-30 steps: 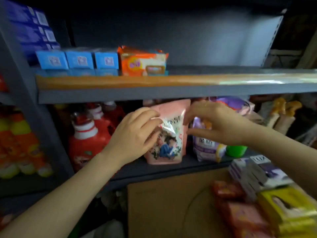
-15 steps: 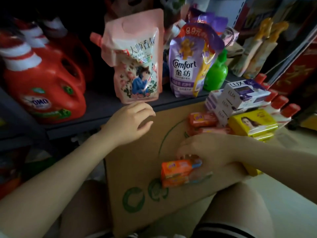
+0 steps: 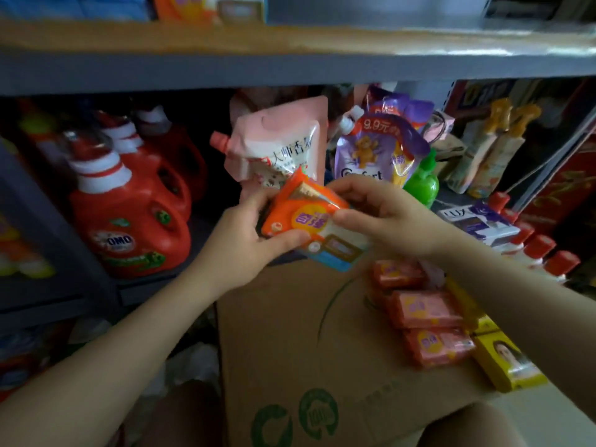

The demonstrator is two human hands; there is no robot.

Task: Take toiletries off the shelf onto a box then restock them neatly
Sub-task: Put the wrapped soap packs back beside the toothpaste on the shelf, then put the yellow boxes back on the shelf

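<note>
1. Half a second ago the right hand (image 3: 387, 217) was reaching down to the orange soap packs (image 3: 309, 224) on the cardboard box (image 3: 290, 333); now both hands hold them up in front of the shelf (image 3: 290, 69), above the box.
2. The left hand (image 3: 245, 240) grips the packs' near left end, thumb along the lower edge; the right hand pinches the far right side, fingers curled over the top.
3. This looks like restocking under way: packs lifted from the box, bound for the shelf above the hands.
4. To the right of the right hand, more soap bars (image 3: 429, 321) and a yellow box (image 3: 509, 362) wait on the cardboard box.
5. Just behind the hands a pink pouch (image 3: 283, 143) stands on the lower shelf.
6. Whether one pack or two stacked is held is hard to tell; the fingers cover the join, and the print is blurred.
</note>
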